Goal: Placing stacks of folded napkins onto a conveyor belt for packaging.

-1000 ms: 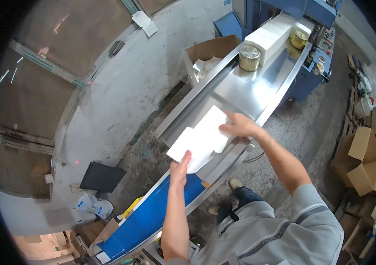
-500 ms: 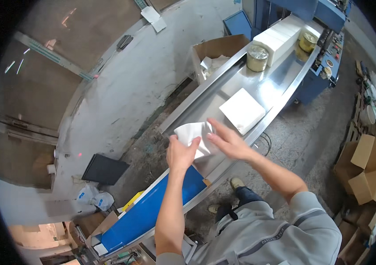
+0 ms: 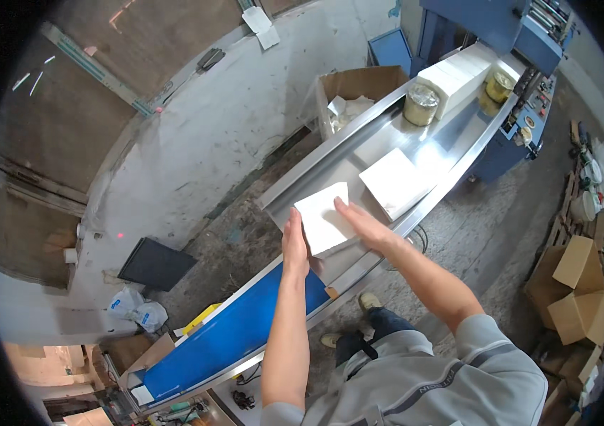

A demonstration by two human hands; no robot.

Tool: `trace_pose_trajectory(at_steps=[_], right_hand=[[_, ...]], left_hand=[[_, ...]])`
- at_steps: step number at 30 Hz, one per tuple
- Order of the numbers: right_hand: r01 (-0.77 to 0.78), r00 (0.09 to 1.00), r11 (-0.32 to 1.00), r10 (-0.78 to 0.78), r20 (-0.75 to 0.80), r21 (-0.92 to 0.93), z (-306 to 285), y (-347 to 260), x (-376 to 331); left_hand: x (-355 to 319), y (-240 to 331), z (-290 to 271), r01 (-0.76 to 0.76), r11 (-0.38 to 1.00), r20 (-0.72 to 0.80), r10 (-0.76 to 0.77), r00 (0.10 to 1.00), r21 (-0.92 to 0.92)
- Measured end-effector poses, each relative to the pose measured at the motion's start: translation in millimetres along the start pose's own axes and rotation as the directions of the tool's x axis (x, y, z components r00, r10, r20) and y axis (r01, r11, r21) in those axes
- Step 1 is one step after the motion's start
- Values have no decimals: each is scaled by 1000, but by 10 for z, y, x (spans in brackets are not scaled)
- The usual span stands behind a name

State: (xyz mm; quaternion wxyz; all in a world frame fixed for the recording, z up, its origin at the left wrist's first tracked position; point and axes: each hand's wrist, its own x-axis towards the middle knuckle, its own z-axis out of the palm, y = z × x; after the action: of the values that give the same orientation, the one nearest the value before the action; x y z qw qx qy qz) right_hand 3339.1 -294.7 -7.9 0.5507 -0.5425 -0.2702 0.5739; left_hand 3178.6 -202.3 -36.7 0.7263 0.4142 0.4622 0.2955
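Observation:
A square stack of white paper napkins (image 3: 324, 221) is held between my two hands over the lower end of a metal trough. My left hand (image 3: 294, 245) lies along its left side, fingers straight and close together. My right hand (image 3: 367, 226) presses its right side, with a fingertip on the top face. The fingers behind the stack are hidden. Just beyond my right hand, a second white stack (image 3: 398, 183) lies on the metal trough (image 3: 348, 165). Farther up, a long row of white napkins (image 3: 456, 79) stands on edge, with a yellowish tape roll (image 3: 421, 104) beside it and another tape roll (image 3: 500, 86) across from it.
A blue conveyor belt (image 3: 231, 334) runs from the trough's near end to the lower left. A blue machine (image 3: 472, 32) stands at the far end. An open carton (image 3: 362, 84) is left of the trough. Cardboard boxes (image 3: 579, 291) lie at the right.
The stack between my hands has gone from bent to flat and squared. My left thumb has come off its top face, and my left hand has flattened against its side. The view has shifted slightly.

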Motion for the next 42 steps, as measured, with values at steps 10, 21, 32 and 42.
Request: trace_pose_trajectory(at_steps=[10,21,32,42], right_hand=[[242,959,778,-283,21,-580,356,39,86],[245,967,903,-203,155,-352,661,-551,-545],[-185,909,977,130,396,104,1626,484,-712],[-96,791,970,212,574,-225,3550,1233,-1415]], left_hand=[[-94,-74,20,-11,981,168,44,985,-192],[-1105,65,-526,-121,640,115,314,943,-759],[-2352,-309,-1633,-75,742,43,138,990,-666],[-3951,-655,-3054,-489,835,-533,301,791,-252]])
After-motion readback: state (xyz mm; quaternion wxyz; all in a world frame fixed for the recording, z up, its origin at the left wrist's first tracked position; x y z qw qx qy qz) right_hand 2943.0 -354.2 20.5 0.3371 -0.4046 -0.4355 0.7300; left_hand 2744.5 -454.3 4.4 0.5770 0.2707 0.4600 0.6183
